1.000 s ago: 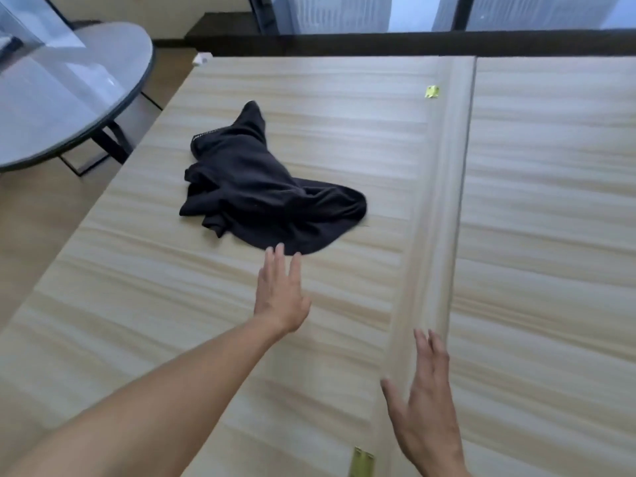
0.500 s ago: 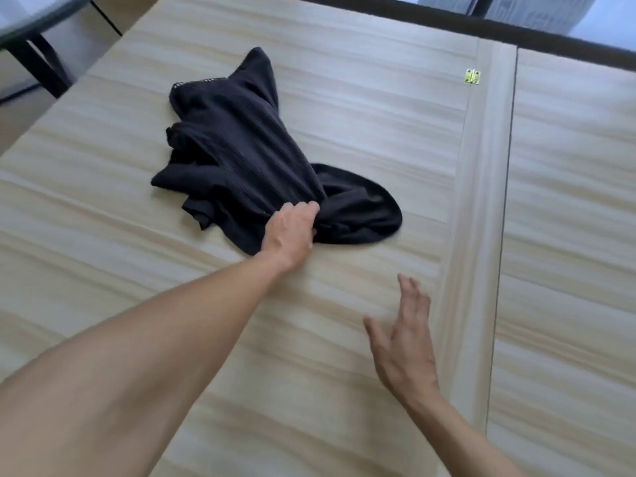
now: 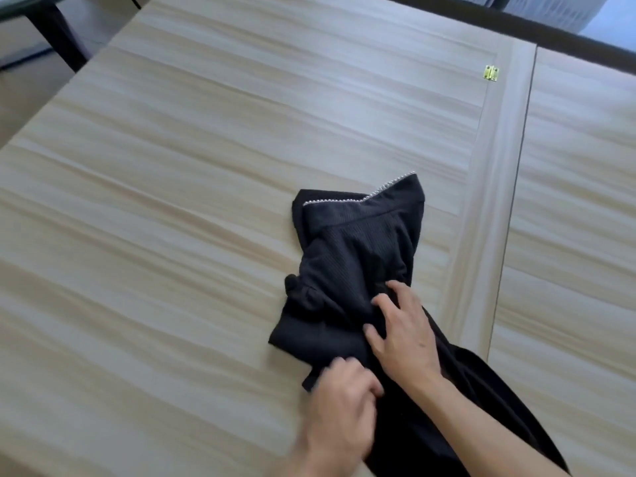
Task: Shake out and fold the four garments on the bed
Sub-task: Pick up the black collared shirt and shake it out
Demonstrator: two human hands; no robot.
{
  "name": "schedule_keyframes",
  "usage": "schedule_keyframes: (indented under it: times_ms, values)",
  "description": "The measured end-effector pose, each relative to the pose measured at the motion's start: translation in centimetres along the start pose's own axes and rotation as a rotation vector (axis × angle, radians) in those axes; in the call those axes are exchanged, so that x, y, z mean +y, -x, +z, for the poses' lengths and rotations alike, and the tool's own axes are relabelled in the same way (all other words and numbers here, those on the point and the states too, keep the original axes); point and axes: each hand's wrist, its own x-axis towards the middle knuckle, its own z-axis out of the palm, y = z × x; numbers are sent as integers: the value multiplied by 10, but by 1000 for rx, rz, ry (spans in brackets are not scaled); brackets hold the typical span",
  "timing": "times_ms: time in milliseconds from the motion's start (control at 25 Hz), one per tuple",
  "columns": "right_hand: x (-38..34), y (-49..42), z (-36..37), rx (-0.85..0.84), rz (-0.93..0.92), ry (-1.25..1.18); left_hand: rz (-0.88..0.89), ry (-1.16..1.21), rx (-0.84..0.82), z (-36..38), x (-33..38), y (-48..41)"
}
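Pale wood-grain boards make up the bed (image 3: 172, 235), which fills nearly the whole view. At the far left corner a dark table leg (image 3: 58, 39) stands on the floor (image 3: 20, 94) beside the bed's edge.

Right of centre, near the lower edge, the left hand (image 3: 339, 411) is blurred; its fingers are curled in and grip the lower left edge of the black garment (image 3: 358, 256). That garment lies bunched and creased on the bed, its ribbed upper part reaching away from the person and its lower part trailing toward the bottom right corner. A row of small pale beads (image 3: 361, 200) trims its far edge.

The right hand (image 3: 404, 339) rests on top of the cloth just beyond the left hand, fingers spread and lying on the folds, not closed on them.

Further right, a raised wooden strip (image 3: 488, 201) runs front to back, and a brass hinge (image 3: 490, 74) sits at its far end. Beyond the strip lies a second wooden panel (image 3: 568, 235), with a dark ledge (image 3: 568, 36) behind it.
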Motion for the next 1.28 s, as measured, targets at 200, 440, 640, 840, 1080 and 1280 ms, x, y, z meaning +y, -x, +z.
schedule_keyframes:
  times_ms: [200, 440, 640, 840, 1080, 1280]
  values:
    - [51, 29, -39, -245, -76, -31, -25, -450, 16, -62, -38, -42]
    - [55, 73, -68, -29, -64, -72, 8, -533, -242, -42, -27, -62]
    - [23, 100, -76, -29, 48, -531, 92, -69, -158, -47, 62, -79]
    - [22, 105, -168, 139, -91, -638, 27, 135, -162, -71, 177, -103]
    - [65, 103, -272, 262, 55, -1056, -41, 196, -188, -68, 190, -108]
    - [100, 124, -339, 320, 81, -1346, 93, -111, -397, -22, 192, -97]
